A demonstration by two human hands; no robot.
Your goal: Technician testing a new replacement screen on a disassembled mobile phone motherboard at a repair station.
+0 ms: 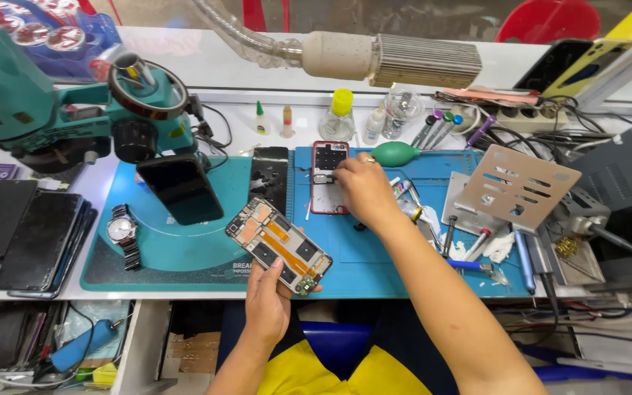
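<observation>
Left hand (267, 303): I am grasping a flat opened phone (278, 244), circuit side up.
Right hand (362, 189): I am pinching at a red-rimmed back cover (328, 183) lying on the blue mat (374, 260).

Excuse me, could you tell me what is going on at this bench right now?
A person sits at a blue work mat. The left hand holds an opened phone with its circuit boards exposed. The right hand reaches onto a red-edged phone back frame lying on the mat. A wristwatch and a microscope are to the left.
</observation>
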